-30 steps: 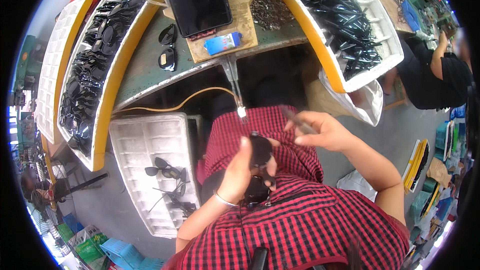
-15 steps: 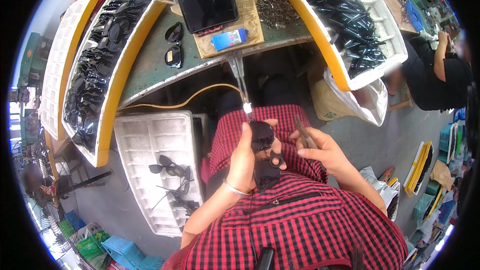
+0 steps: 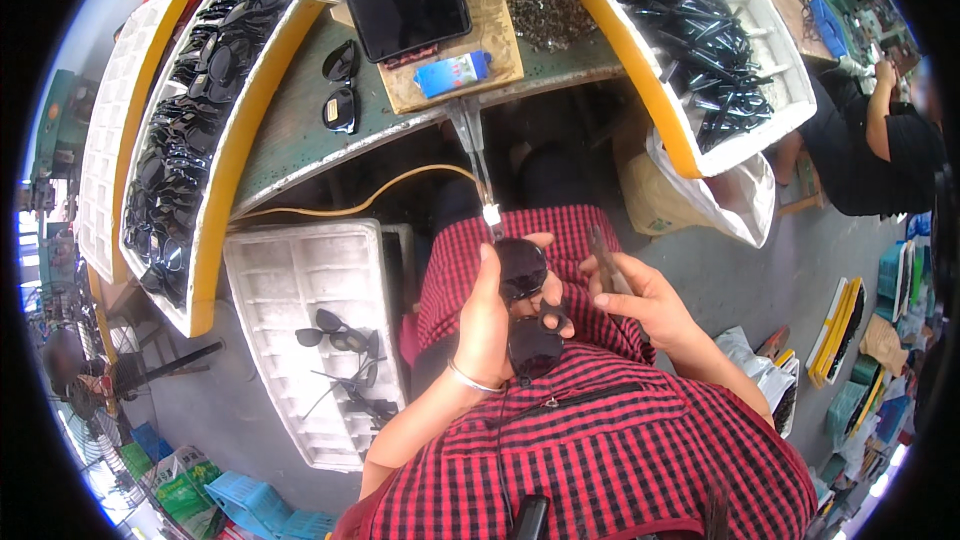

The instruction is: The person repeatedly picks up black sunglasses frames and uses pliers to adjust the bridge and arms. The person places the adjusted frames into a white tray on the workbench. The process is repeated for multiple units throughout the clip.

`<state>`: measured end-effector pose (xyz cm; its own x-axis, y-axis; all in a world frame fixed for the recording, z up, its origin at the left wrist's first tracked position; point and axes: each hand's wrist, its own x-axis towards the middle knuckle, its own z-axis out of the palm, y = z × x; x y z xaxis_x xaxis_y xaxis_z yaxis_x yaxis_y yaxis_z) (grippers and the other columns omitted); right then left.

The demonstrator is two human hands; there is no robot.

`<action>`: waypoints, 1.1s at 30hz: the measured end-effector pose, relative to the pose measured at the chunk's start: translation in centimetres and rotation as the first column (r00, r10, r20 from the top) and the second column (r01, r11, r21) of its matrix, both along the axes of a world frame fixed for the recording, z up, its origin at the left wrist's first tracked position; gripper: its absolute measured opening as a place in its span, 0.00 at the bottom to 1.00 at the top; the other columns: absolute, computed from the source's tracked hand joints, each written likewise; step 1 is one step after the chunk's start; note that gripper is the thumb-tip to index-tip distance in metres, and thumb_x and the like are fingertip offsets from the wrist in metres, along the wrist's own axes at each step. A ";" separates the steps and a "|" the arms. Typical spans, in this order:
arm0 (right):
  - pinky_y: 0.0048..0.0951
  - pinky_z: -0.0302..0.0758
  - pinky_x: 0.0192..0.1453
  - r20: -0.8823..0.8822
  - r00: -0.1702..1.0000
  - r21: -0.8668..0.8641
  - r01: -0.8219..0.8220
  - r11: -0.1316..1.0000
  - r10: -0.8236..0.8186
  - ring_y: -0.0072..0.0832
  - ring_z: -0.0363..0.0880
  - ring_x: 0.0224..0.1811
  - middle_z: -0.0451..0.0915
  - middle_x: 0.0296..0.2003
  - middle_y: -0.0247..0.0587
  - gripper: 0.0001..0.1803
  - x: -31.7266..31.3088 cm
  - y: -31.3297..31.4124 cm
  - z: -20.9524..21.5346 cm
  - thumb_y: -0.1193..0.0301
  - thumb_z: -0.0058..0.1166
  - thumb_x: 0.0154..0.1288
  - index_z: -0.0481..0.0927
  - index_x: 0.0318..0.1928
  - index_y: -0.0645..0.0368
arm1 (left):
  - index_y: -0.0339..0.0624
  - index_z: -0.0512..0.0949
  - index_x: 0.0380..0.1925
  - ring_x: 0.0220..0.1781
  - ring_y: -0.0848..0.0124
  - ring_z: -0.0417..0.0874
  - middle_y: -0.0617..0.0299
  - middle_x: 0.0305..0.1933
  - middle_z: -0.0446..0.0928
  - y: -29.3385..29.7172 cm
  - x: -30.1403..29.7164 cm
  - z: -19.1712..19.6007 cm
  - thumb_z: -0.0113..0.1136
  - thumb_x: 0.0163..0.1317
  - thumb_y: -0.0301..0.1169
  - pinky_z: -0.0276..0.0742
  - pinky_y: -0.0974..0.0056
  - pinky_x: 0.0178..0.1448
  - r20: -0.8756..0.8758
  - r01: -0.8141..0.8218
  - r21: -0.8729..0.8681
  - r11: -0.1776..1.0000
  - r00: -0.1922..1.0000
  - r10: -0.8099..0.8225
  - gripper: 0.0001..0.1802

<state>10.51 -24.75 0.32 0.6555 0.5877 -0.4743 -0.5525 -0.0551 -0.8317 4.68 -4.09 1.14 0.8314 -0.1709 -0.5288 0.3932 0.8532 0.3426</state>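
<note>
While left hand (image 3: 484, 325) grips dark sunglasses (image 3: 535, 348) (long axis toward bench (image 3: 290, 135)), right hand (image 3: 643, 297) pinches slim tool (image 3: 605, 265), tip benchward.

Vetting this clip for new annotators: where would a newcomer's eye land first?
First, the red and black checked garment across the lower centre. Above it, the left hand holds dark glasses, the right hand a slim tool. Up top, the left tray holds rows of eyewear, the right tray heaped slender dark pieces.

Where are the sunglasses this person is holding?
In the head view, the sunglasses are near the centre, in the left hand, just left of the right hand.
</note>
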 end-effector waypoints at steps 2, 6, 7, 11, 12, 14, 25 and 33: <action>0.19 0.68 0.46 0.006 1.000 0.009 0.013 1.000 -0.013 0.15 0.71 0.38 0.74 0.35 0.28 0.22 -0.1 0.2 -0.1 0.74 0.59 0.64 0.74 0.58 0.63 | 0.41 0.64 0.61 0.25 0.70 0.75 0.59 0.29 0.73 0.1 -0.1 -0.2 0.28 0.74 0.60 0.82 0.58 0.35 0.021 -0.006 -0.024 1.000 1.000 0.007 0.35; 0.21 0.70 0.49 -0.017 1.000 0.022 0.026 0.999 -0.025 0.17 0.73 0.41 0.76 0.37 0.30 0.23 -0.2 0.4 -0.1 0.74 0.59 0.65 0.73 0.59 0.64 | 0.41 0.64 0.61 0.25 0.70 0.75 0.59 0.30 0.73 0.0 0.0 -0.2 0.28 0.74 0.59 0.82 0.58 0.35 0.022 -0.008 -0.034 0.999 1.000 0.008 0.35; 0.21 0.70 0.50 -0.021 0.999 0.031 0.030 0.999 -0.030 0.17 0.73 0.41 0.76 0.38 0.31 0.23 -0.2 0.5 -0.1 0.74 0.59 0.65 0.72 0.60 0.64 | 0.41 0.64 0.61 0.25 0.70 0.75 0.59 0.30 0.74 0.0 0.0 -0.2 0.28 0.74 0.59 0.82 0.58 0.35 0.021 -0.006 -0.034 0.999 1.000 0.007 0.35; 0.21 0.70 0.51 -0.022 0.999 0.032 0.034 0.999 -0.033 0.17 0.74 0.44 0.77 0.40 0.32 0.23 -0.1 0.6 0.0 0.73 0.59 0.66 0.73 0.59 0.65 | 0.42 0.65 0.61 0.23 0.73 0.71 0.61 0.29 0.71 -0.1 0.1 0.4 0.28 0.74 0.60 0.78 0.59 0.34 -0.036 0.002 0.019 1.000 0.999 -0.001 0.35; 0.22 0.71 0.50 0.071 0.997 -0.022 0.024 0.999 -0.023 0.19 0.75 0.43 0.78 0.40 0.32 0.22 -0.1 0.6 0.0 0.73 0.59 0.64 0.74 0.58 0.63 | 0.42 0.65 0.61 0.23 0.72 0.71 0.61 0.29 0.71 -0.1 0.1 0.3 0.28 0.74 0.60 0.78 0.59 0.34 -0.053 0.005 0.018 1.000 0.999 -0.004 0.35; 0.25 0.72 0.50 0.255 0.967 -0.131 0.022 0.991 0.012 0.22 0.77 0.42 0.79 0.40 0.33 0.21 -0.1 0.9 0.3 0.73 0.61 0.62 0.77 0.56 0.61 | 0.42 0.67 0.59 0.23 0.72 0.72 0.61 0.29 0.72 -0.1 0.0 0.1 0.28 0.74 0.60 0.78 0.59 0.34 -0.101 0.029 0.022 0.999 0.995 -0.027 0.35; 0.35 0.67 0.43 0.798 0.148 -0.602 0.242 0.761 0.585 0.32 0.74 0.38 0.74 0.32 0.33 0.22 2.2 3.0 5.4 0.72 0.64 0.48 0.83 0.49 0.51 | 0.39 0.69 0.55 0.24 0.70 0.74 0.57 0.29 0.74 -0.3 -1.1 2.5 0.24 0.73 0.61 0.83 0.60 0.33 -0.041 0.233 0.263 0.936 0.972 -0.231 0.38; 0.33 0.76 0.40 0.744 0.368 -0.589 -0.033 0.808 0.557 0.37 0.80 0.35 0.79 0.32 0.40 0.21 3.4 2.8 5.7 0.75 0.66 0.50 0.83 0.48 0.55 | 0.36 0.69 0.54 0.24 0.68 0.79 0.56 0.28 0.76 0.1 -1.6 2.4 0.23 0.72 0.62 0.82 0.64 0.32 0.035 0.262 0.410 0.874 0.953 -0.301 0.40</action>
<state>13.91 -21.97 6.00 0.6625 0.7490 -0.0075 0.5717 -0.5121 -0.6410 3.11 -3.96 3.51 0.8288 -0.1982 -0.5233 0.5452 0.4966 0.6754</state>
